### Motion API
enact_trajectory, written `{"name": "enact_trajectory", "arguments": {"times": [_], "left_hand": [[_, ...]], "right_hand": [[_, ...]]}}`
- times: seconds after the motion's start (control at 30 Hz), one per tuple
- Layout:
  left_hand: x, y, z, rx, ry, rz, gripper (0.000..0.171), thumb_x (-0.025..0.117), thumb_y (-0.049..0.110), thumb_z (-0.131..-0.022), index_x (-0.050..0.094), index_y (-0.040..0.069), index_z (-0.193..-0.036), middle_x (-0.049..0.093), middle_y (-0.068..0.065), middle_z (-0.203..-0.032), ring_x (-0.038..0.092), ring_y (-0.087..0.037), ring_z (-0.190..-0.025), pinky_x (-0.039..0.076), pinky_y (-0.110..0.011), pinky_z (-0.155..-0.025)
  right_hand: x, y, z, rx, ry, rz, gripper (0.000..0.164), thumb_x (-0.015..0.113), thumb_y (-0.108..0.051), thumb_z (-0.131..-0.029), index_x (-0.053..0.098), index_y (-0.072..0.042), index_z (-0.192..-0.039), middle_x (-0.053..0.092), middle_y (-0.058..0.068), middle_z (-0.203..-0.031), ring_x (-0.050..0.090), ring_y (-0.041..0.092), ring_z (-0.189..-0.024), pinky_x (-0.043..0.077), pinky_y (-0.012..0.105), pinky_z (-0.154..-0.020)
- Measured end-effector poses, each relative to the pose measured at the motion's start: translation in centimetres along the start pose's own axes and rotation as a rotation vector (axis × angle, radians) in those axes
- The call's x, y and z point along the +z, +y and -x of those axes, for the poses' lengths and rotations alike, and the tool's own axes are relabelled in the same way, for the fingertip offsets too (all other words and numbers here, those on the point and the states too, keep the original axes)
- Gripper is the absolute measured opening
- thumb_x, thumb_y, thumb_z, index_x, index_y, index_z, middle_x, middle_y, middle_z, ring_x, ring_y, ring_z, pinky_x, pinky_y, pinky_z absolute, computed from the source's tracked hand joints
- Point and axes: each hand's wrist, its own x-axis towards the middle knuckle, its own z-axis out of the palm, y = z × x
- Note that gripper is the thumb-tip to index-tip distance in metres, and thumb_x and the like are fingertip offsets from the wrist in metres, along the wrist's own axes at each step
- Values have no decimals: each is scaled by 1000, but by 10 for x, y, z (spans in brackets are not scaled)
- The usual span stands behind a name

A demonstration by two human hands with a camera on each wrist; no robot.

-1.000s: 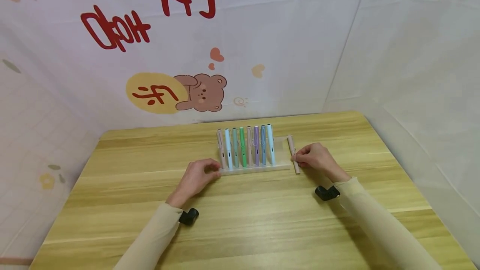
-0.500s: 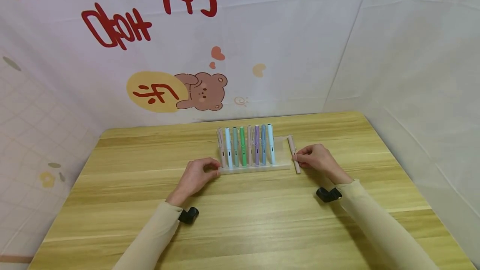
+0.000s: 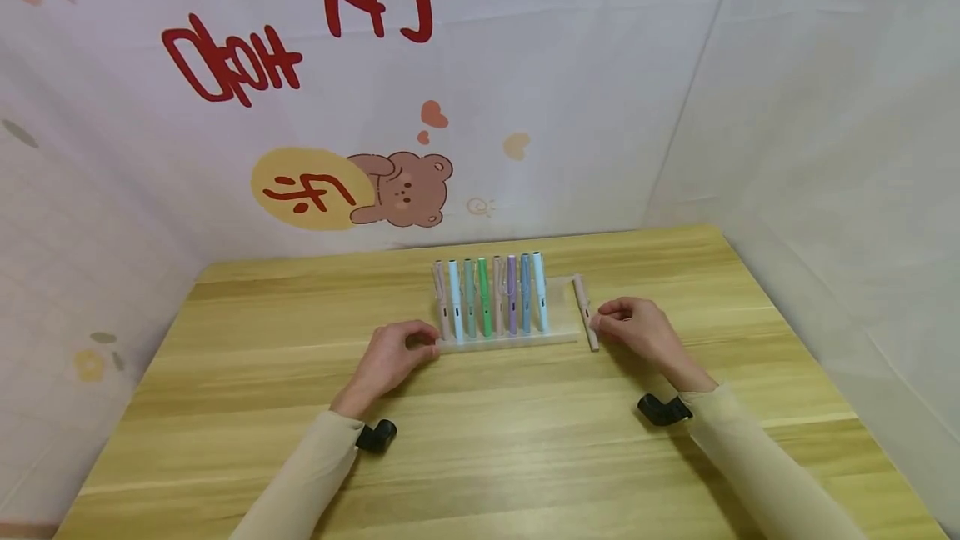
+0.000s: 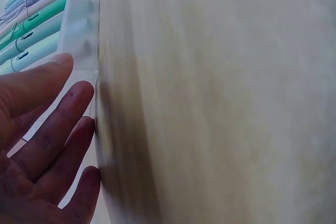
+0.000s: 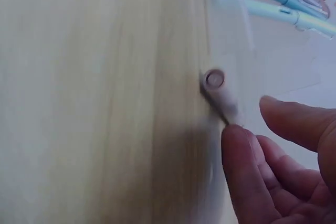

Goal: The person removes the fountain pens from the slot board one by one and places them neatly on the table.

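A clear pen stand (image 3: pixel 561 302) holds a row of pastel pens, among them a green pen (image 3: pixel 484 298), a purple pen (image 3: pixel 512 297) and a light blue pen (image 3: pixel 540 294). My left hand (image 3: pixel 392 355) is at the stand's left end, thumb tip and relaxed fingers right at its corner in the left wrist view. A pinkish-beige pen (image 3: pixel 582 298) lies on the table just right of the stand. Beside it is my right hand (image 3: pixel 643 332). In the right wrist view the thumb stands apart from this pen (image 5: pixel 221 90), and the forefinger tip is close to it.
The wooden table (image 3: pixel 480 440) stretches in front of the stand and to both sides. A white printed cloth (image 3: pixel 585 82) with red characters and a bear hangs close behind its back edge. Black wrist cameras (image 3: pixel 663 411) sit on both sleeves.
My right hand has let go of the pinkish-beige pen and drawn slightly right and toward me. The pen stays lying beside the stand. The left hand keeps its place.
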Motion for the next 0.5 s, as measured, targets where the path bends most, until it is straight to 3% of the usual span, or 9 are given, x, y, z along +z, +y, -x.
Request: {"name": "enact_trajectory", "arguments": {"times": [0.27,0.5], "left_hand": [[2,-2,1,6,9,19,14,80,13,-91,78,12,-105,76,1,-104,69,-24,-106,51,-48,-97],[3,-2,1,6,18,17,14,81,14,-91,78,12,-105,77,1,-104,69,-24,-107,51,-48,-98]], "right_hand": [[5,-8,11,-102,133,-74,34,68,-19,-101,68,4,-126,72,16,-108,68,28,-99,52,21,-77],[11,-18,14,-173,138,-210,36,68,-19,-102,66,5,-128,71,20,-117,68,22,-104,52,17,-81]]}}
